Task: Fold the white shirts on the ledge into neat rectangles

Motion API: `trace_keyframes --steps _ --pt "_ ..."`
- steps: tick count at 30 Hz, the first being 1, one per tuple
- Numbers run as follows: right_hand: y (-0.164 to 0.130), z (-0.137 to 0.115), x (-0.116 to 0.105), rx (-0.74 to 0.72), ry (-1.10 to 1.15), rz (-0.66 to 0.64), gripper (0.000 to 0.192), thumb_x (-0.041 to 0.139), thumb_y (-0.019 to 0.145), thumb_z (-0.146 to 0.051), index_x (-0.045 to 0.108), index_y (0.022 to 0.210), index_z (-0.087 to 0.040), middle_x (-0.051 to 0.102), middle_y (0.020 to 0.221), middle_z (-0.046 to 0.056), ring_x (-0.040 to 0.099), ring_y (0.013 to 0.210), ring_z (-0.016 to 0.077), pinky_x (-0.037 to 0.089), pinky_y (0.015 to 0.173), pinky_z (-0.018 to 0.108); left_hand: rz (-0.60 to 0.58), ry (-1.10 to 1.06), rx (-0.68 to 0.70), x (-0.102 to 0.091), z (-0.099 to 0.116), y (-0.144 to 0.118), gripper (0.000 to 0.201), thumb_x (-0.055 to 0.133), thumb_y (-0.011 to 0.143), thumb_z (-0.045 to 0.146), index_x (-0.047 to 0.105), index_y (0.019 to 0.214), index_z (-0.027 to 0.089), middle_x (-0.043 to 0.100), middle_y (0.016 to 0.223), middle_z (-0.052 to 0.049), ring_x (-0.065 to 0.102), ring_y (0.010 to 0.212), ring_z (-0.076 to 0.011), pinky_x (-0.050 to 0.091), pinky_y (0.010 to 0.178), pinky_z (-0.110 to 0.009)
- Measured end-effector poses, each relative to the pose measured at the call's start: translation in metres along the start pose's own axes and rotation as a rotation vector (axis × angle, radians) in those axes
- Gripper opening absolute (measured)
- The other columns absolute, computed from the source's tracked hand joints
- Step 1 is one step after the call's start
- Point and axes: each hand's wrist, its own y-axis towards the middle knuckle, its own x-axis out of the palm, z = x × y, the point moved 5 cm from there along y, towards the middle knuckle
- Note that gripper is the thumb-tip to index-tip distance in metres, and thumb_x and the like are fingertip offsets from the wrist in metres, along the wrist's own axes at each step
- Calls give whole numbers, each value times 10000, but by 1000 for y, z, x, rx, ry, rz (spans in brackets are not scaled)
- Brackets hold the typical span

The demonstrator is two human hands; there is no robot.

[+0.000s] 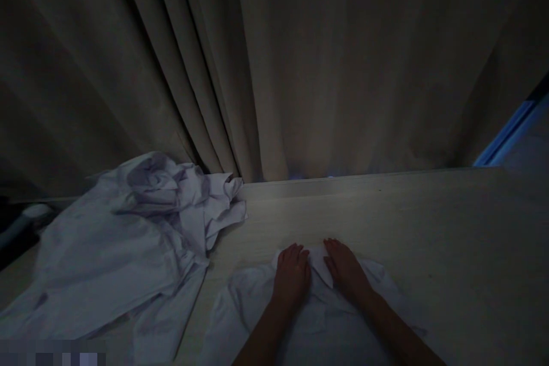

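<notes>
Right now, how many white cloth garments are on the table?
2: a white shirt spread flat under both hands, and a crumpled white garment pile at the table's left; that pile may hide more.

The shirt (309, 314) under the hands is plain white, greyed by dim light; the crumpled heap of cloth (128, 240) at nine o'clock from it is pale lilac-white. The table (429, 240) is light beige wood-grain, the curtain (300, 68) at twelve o'clock plain grey-brown, a blue strip (510, 134) at two o'clock

Crumpled shirt pile (128, 251) blocks left; bare tabletop (429, 229) right; curtain (300, 68) behind.
</notes>
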Motion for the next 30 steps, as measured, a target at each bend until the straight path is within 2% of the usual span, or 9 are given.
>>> trace_keyframes --steps 3,6,9,12,16,20,23,30 --pt "-3 -1 18 28 -98 -31 559 296 941 -435 376 1371 -86 394 1416 178 342 1316 300 300 1073 493 15 57 -35 17 -4 -2 388 452 869 321 528 1217 168 578 1277 -131 500 1218 -281 420 1002 -502" --pt "-5 -5 23 71 -153 -40 587 261 939 -477 358 1385 -108 363 1436 173 306 1332 317 245 1082 528 19 104 -38 27 -7 -8 417 429 880 347 504 1251 173 535 1327 -143 450 1266 -284 376 1035 -508" --pt "-4 -8 15 103 -158 -23 598 260 936 -485 348 1388 -104 376 1429 178 318 1325 314 245 1078 519 6 72 -53 22 -5 -8 386 414 881 304 527 1226 173 550 1310 -131 447 1263 -277 333 1057 -512" --pt "-3 -5 -5 91 -130 28 566 279 939 -454 368 1374 -103 412 1409 163 354 1303 281 268 1077 448 -17 -12 -53 8 7 1 325 382 899 320 589 1116 195 596 1232 -88 464 1221 -250 321 1050 -481" --pt "-2 23 -32 159 -128 -10 410 308 938 -332 531 1227 -147 588 1199 118 502 1135 220 354 994 348 -92 -49 -65 5 20 16 339 373 906 405 636 857 198 648 948 -60 550 1001 -217 404 895 -415" --pt "-8 57 -47 210 -169 -68 313 387 908 -339 646 964 -172 645 931 108 586 891 238 436 793 353 -132 -24 -57 18 22 26 273 459 871 364 645 783 185 653 843 -68 570 893 -239 420 791 -414" --pt "-17 74 -49 263 -222 -99 345 378 913 -384 633 848 -162 635 854 118 593 822 253 430 717 359 -152 -13 -18 27 20 27 222 462 869 291 641 789 186 661 845 -58 575 878 -229 421 776 -391" --pt "-31 90 -37 289 -198 -166 369 342 936 -418 585 813 -169 640 808 82 603 797 201 422 710 305 -159 8 70 37 17 25 190 476 872 276 616 796 173 668 803 -48 586 825 -218 440 763 -369"
